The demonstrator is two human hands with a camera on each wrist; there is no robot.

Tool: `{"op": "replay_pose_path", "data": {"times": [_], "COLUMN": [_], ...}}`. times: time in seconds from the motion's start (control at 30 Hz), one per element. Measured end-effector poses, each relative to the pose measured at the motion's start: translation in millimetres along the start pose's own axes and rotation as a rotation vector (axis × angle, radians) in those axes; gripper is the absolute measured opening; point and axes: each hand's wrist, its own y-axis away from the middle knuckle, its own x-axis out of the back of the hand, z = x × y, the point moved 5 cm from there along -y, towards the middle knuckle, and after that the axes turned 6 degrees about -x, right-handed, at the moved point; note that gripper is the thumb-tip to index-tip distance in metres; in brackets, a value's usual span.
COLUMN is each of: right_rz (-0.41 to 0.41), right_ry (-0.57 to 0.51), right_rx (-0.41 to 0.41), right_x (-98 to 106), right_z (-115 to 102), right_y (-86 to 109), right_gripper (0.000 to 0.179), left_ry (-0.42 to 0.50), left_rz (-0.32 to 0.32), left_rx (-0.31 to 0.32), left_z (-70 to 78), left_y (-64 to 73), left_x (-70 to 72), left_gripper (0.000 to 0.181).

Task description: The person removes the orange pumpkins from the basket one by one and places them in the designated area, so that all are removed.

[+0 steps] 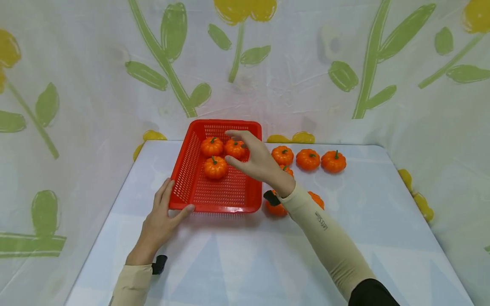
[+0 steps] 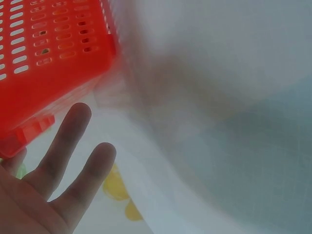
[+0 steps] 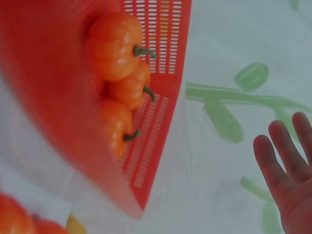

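Note:
A red plastic basket (image 1: pixel 222 208) with perforated walls holds three small orange pumpkins (image 1: pixel 216 167) with green stems, grouped toward its back. At the basket's front left corner is my left hand (image 1: pixel 158 227), fingers along the outside and thumb by the front rim. Its fingers (image 2: pixel 68 131) look straight beside the basket wall in the left wrist view. Over the right side of the basket hovers my right hand (image 1: pixel 258 161), fingers and thumb spread apart with nothing between them. The right wrist view shows that hand's fingers (image 3: pixel 287 151) extended, apart from the basket.
To the right of the basket, several more pumpkins (image 1: pixel 333 162) lie on the white table (image 1: pixel 367 199), some partly hidden behind my right forearm. A pale curtain (image 1: pixel 291 85) with printed green and yellow plants surrounds the table at the back and sides.

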Motion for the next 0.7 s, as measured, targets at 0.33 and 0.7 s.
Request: {"op": "replay_pose_path", "data": {"times": [0.33, 0.7], "right_rz": [0.005, -0.214], "right_ry": [-0.083, 0.114], "right_rx": [-0.143, -0.349], "right_x": [-43.4, -90.4], "right_z": [21.5, 58.6], "right_y": [-45.7, -48.5], "right_gripper": [0.062, 0.077], "left_ry": [0.014, 0.015], "left_rz": [-0.010, -0.009], "left_rx": [0.013, 0.013], "left_z": [-0.6, -1.2], "left_y": [0.2, -1.0], "left_x": [-0.4, -1.8], "left_gripper": [0.098, 0.098]}}
